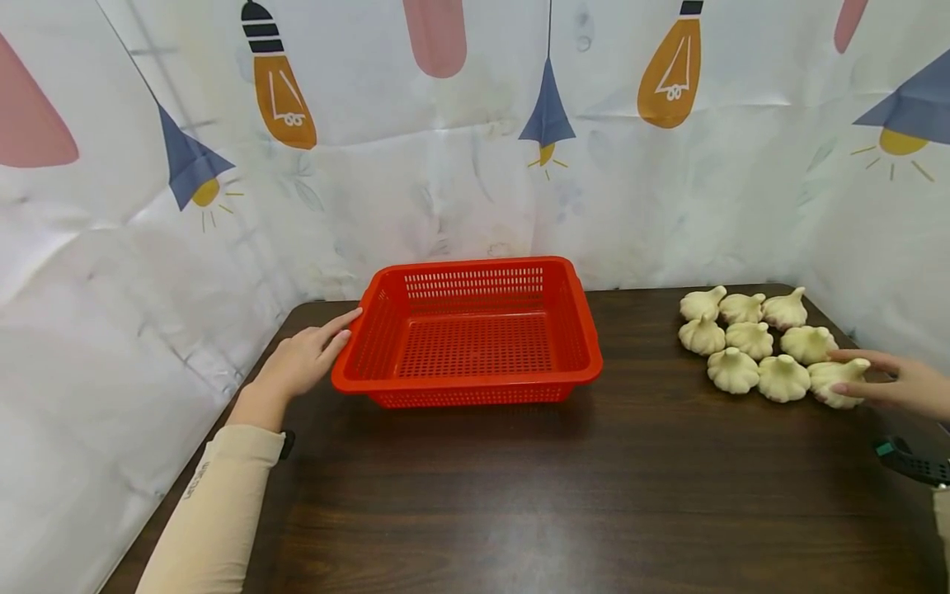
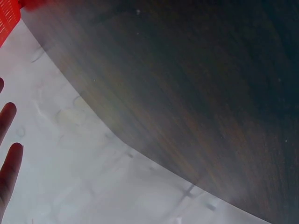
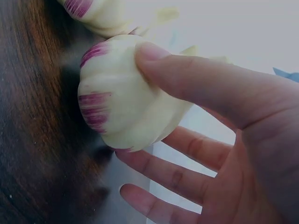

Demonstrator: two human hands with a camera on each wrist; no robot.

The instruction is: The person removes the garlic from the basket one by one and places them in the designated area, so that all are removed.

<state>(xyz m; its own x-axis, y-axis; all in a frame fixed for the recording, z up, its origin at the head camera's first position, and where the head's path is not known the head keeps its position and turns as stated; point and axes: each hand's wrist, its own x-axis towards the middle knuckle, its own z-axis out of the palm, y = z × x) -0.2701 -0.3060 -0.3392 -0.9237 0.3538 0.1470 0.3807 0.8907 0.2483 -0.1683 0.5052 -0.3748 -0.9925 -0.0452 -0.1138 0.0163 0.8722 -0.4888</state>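
In the head view my left hand [image 1: 298, 361] lies at the left rim of a red plastic basket [image 1: 467, 386], its extended fingertips touching the edge. The left wrist view catches only a few of that hand's fingers [image 2: 10, 172] and a corner of the basket. Far to the right, my right hand [image 1: 909, 388] grips the nearest, rightmost garlic bulb [image 1: 825, 384]. Up close in the right wrist view, the thumb presses one side of this white, purple-streaked bulb [image 3: 119, 98] and the fingers reach round the other side.
Several more garlic bulbs [image 1: 750, 338] stand in close rows beside the held one, at the back right of the dark wooden table [image 1: 475, 487]. A patterned white curtain [image 1: 445, 190] hangs behind the table and along its sides.
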